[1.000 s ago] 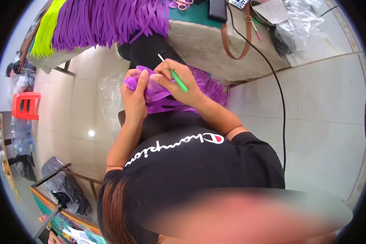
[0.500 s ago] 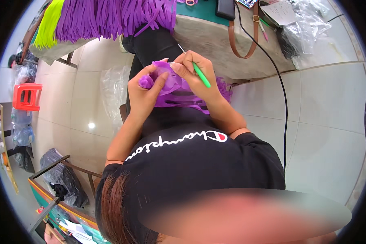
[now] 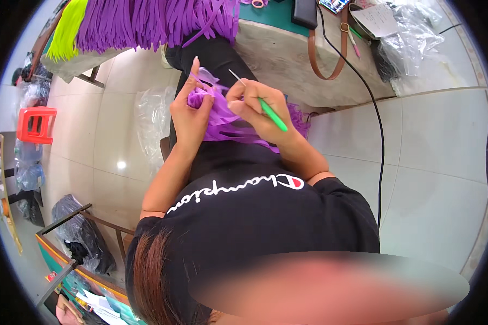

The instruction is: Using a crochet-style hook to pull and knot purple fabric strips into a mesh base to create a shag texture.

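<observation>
My left hand (image 3: 191, 116) is closed on a bunched piece of thin, see-through purple fabric (image 3: 218, 113), its index finger raised and pointing away from me. In my right hand (image 3: 262, 106) is a slim tool with a green handle (image 3: 273, 115) and a thin metal shaft, which looks like a crochet hook; its tip is too small to make out. The shaft points up and left, apart from the fabric. Long purple strips hang from the fabric across my lap, and a fringed purple bunch (image 3: 298, 122) lies past my right wrist.
Ahead, a covered table (image 3: 276, 49) bears rows of purple strips (image 3: 152, 24), a yellow-green bunch (image 3: 66, 30), a black case (image 3: 304, 13) and a brown strap (image 3: 313, 57). A black cable (image 3: 367, 92) runs down on the right. A red stool (image 3: 36, 125) stands left.
The fabric stretched between my hands has slackened and bunched. My left index finger has lifted, and my right hand with the tool has moved slightly away to the right and nearer me.
</observation>
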Action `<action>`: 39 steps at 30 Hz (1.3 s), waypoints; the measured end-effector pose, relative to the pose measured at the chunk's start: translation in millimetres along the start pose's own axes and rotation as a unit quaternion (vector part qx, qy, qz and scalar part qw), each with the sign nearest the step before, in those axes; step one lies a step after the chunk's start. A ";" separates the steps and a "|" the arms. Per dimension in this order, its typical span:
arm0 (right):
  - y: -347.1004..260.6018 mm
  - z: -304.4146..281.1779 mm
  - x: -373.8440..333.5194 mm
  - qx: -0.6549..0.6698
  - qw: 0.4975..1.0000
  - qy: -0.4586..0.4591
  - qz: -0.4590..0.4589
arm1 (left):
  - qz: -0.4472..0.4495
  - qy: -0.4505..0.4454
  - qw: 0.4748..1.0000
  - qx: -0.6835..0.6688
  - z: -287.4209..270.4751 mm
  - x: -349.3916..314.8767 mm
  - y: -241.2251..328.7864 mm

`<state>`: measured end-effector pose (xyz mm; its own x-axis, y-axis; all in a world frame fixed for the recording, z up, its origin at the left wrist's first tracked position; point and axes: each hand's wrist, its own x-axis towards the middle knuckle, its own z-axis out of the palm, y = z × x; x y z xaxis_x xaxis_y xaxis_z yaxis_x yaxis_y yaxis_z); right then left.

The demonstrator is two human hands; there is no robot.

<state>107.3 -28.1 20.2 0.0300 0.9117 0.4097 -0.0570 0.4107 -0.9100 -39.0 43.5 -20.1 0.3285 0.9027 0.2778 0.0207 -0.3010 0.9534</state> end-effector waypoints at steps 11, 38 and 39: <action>-63.7 -95.0 19.0 0.354 0.923 0.074 -0.134 | -0.265 0.068 0.849 -0.452 -26.9 24.8 -71.7; -70.5 -32.2 89.7 0.281 0.956 0.072 -0.048 | -0.072 -0.090 0.974 -0.193 -16.9 15.1 5.6; -56.6 -22.1 101.1 0.368 0.928 -0.009 -0.054 | -0.025 -0.108 0.983 -0.143 -6.1 13.3 10.6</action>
<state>135.6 40.8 111.7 0.0592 0.8629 0.5020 -0.7208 0.3849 -0.5765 -40.1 54.1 -5.6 0.5277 0.8182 0.2281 -0.2147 -0.1313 0.9678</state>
